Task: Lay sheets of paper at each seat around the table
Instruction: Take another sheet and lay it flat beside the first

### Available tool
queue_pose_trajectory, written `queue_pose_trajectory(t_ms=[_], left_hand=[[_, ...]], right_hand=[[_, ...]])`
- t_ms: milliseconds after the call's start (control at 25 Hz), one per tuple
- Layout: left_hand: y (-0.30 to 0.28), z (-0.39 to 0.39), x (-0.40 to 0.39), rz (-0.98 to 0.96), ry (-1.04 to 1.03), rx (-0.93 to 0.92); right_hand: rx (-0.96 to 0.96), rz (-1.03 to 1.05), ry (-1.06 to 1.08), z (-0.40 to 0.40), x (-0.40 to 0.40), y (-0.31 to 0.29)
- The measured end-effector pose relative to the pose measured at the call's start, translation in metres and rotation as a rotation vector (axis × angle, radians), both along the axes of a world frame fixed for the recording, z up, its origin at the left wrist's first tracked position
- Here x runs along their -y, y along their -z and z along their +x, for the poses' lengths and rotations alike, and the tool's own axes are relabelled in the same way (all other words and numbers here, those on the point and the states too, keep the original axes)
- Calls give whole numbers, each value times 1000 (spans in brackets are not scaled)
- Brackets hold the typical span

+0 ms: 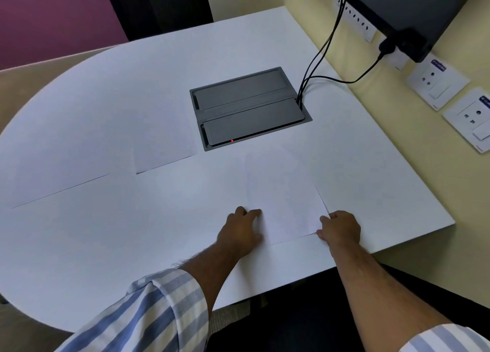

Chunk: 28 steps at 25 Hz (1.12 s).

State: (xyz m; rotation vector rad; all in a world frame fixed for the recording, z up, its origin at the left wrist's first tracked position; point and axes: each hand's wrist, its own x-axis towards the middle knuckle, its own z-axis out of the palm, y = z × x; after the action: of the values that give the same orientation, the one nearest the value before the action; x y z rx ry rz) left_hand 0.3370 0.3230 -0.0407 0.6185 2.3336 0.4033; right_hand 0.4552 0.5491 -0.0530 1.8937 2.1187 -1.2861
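now, step in hand: both hands are settling one sheet of paper (pixel 289 205) at the near edge of the white table (pixel 79 118), in front of the person; judged from this, a seat's sheet is being squared up.
left hand: the left hand (pixel 242 231) lies on the sheet's left edge, fingers loosely curled and pressing down on the paper; it looks more like a flat hold than a pinch, though the thumb is hard to make out.
right hand: the right hand (pixel 340 228) is at the sheet's near right corner, fingertips touching the edge; whether it nips the corner or only nudges it i cannot tell.
sheet position: flat on the table, just short of the near edge, slightly skewed against it, between the two hands.
other sheets: a second sheet (pixel 164 139) lies further in, just left of the grey cable box (pixel 249 107); a long faint edge (pixel 61 191) toward the left may be another sheet, white on white, not sure.
surroundings: black cables (pixel 320 52) run from the box toward the wall sockets (pixel 437 82) on the right.
progress: partway, as a guess; not every seat is in view.
next move calls for: letting go without dragging the paper, then taking a fresh sheet to the next seat; no spare stack is visible here.
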Motion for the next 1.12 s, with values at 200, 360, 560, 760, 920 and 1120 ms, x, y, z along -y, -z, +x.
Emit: queue_pose_trajectory(t_ms=[200, 360, 560, 760, 920, 1120], left_hand=[[4, 0, -5, 3, 67, -161], [8, -1, -6, 59, 49, -189], [11, -3, -4, -2, 76, -164], [8, -6, -11, -50, 109, -185], [7, -6, -13, -55, 110, -178], [9, -5, -12, -50, 107, -178]], right_hand=[[76, 134, -118, 3, 5, -10], [180, 424, -486, 9, 23, -16], [276, 388, -680, 8, 28, -9], [256, 394, -648, 8, 28, -6], [230, 387, -617, 7, 29, -6], [244, 388, -607, 4, 31, -5]])
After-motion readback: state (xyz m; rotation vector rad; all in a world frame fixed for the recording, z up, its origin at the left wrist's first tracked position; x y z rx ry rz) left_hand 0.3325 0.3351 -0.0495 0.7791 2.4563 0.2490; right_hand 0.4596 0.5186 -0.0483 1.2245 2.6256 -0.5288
